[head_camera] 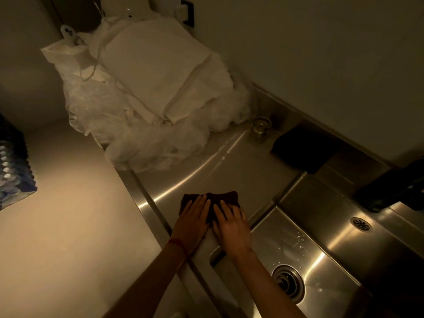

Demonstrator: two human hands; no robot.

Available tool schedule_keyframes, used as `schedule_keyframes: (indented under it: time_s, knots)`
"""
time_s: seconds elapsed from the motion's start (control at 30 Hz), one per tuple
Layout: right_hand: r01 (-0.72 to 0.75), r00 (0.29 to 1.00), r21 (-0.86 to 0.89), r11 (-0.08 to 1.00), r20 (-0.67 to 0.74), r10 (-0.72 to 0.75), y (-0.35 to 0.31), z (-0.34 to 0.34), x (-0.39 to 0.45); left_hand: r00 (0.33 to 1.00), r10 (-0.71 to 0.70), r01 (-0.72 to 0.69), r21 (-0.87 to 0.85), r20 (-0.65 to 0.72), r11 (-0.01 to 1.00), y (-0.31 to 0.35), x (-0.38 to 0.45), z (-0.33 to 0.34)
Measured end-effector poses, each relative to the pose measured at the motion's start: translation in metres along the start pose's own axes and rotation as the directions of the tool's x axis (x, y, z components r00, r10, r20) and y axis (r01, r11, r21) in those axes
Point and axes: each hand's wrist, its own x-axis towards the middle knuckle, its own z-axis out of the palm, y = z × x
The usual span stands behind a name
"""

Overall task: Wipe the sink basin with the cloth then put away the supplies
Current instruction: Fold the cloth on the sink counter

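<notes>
**Two flat hands on the cloth, beside the basin**

Two hands of yours press down on the dark cloth [210, 204], which lies on the steel counter [241, 166] just left of the sink basin [321, 267] — not inside it. Your left hand [191, 222] covers the cloth's left part and your right hand [231, 229] its right part, fingers spread and lying flat on top. Neither grip is clamped around the cloth; both are open palms resting on it, with the far edge of the cloth showing beyond your fingertips. A red thread [177, 245] circles your left wrist.

The basin holds no objects; you can see only water droplets on its floor, the drain [288, 283] near its front, and a small round overflow grille [362, 223] on its far wall.

Farther along the counter, a heap of clear plastic bags [146, 143] sits with a folded pale cloth bag [160, 72] on top; what the bags contain cannot be made out. A small metal fitting [261, 125] stands just beside the heap, near the wall. A dark block [300, 150] lies behind the counter's open stretch, and another dark object [394, 189] rests on the ledge behind the basin — both too dim to identify. A pack of bottles [11, 171] shows at the left edge, well apart from the counter.
</notes>
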Motion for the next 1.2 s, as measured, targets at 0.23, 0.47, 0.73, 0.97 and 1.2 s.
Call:
schedule_keyframes:
  time_s: [0.23,0.47,0.73,0.97,1.2]
  knots:
    - [-0.018,0.998,0.01,1.0,-0.061,0.019,-0.006,0.006,0.002,0.991,0.131,-0.132,-0.01,-0.02,0.991,-0.019,0.008,0.007]
    - [-0.098,0.994,-0.036,0.995,-0.048,0.096,-0.015,0.007,0.011,0.967,0.232,-0.225,-0.072,0.105,0.972,-0.034,0.016,0.0]
    - [-0.134,0.977,-0.036,0.99,-0.17,0.126,-0.021,-0.005,0.016,0.963,0.268,-0.249,-0.317,0.014,0.915,-0.032,0.025,-0.008]
    - [-0.24,0.937,-0.051,0.97,-0.275,0.217,-0.022,-0.019,0.009,0.953,0.295,-0.303,-0.3,-0.074,0.904,-0.022,0.041,-0.018]
    - [-0.322,0.875,-0.092,0.942,-0.409,0.259,-0.018,-0.041,-0.004,0.923,0.308,-0.37,-0.307,-0.231,0.877,0.011,0.057,-0.029]
